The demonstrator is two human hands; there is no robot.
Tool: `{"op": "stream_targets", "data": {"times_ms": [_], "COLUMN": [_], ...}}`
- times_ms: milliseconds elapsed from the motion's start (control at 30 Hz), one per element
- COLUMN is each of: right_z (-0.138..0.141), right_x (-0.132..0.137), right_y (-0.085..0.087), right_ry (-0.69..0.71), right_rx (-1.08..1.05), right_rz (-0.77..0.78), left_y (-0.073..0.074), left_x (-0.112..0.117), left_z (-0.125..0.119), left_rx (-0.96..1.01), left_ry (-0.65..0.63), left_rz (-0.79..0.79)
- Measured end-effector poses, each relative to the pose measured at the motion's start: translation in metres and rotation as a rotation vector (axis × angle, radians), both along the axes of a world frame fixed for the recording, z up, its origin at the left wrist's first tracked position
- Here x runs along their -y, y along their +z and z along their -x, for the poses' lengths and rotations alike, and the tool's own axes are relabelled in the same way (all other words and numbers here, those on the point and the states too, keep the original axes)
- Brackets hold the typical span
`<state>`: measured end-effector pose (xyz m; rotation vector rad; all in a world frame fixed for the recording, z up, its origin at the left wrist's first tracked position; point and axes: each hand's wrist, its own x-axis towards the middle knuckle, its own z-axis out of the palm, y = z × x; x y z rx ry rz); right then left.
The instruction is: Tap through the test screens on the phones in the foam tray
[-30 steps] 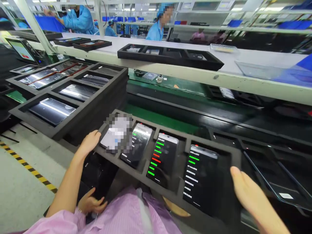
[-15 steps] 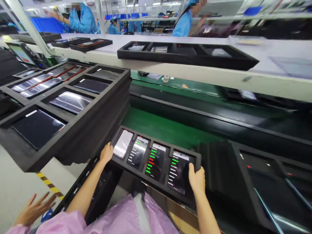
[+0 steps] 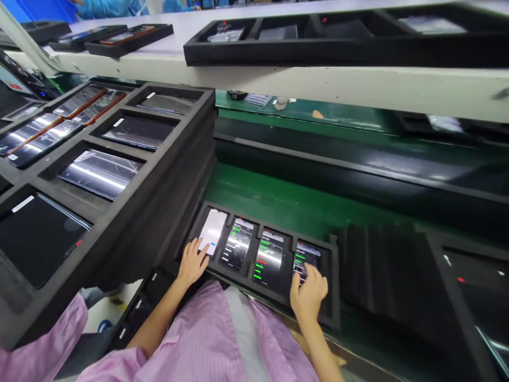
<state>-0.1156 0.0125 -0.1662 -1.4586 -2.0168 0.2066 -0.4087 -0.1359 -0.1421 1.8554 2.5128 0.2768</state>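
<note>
A black foam tray [image 3: 336,265] rests at the green bench's near edge, with several lit smartphones in its slots. My left hand [image 3: 193,260] is open, its fingertips at the lower part of the leftmost phone [image 3: 214,225], which shows a white screen. Over the rightmost phone [image 3: 304,252], my right hand [image 3: 310,292] is open with thumb and fingers apart, hiding the lower half of that screen. Between the hands lie a phone with green and white lines [image 3: 237,239] and a phone with green and red lines [image 3: 267,260].
To the left stands a tall stack of foam trays [image 3: 186,143] holding dark phones. Further foam trays [image 3: 377,276] are at right. A white shelf [image 3: 278,79] crosses ahead, bearing another long tray [image 3: 298,53]. A co-worker's pink sleeve [image 3: 59,334] is at lower left.
Both my hands have left the tray's ends and moved inward over the outer phones. The tray now lies on the bench. My view has tipped down; the co-worker's hand has left the picture.
</note>
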Motion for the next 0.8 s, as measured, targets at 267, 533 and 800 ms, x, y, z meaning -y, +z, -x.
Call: {"op": "stream_targets", "data": {"times_ms": [267,533,800], "right_z": [0.018,0.057,0.058], "right_x": [0.031,0.039,0.037], "right_y": [-0.013,-0.01,-0.011], "right_ry": [0.024,0.309,0.225], "right_rx": [0.03,0.137,0.156], "right_rz": [-0.047,-0.077,-0.063], "left_y": [-0.007,-0.026,-0.033], "left_x": [-0.013,-0.006,-0.005], "left_z": [0.008,0.016,0.018], "left_rx": [-0.005,0.024,0.016], "left_ry": [-0.079,-0.03,-0.024], "left_rz": [0.023,-0.104,-0.149]}}
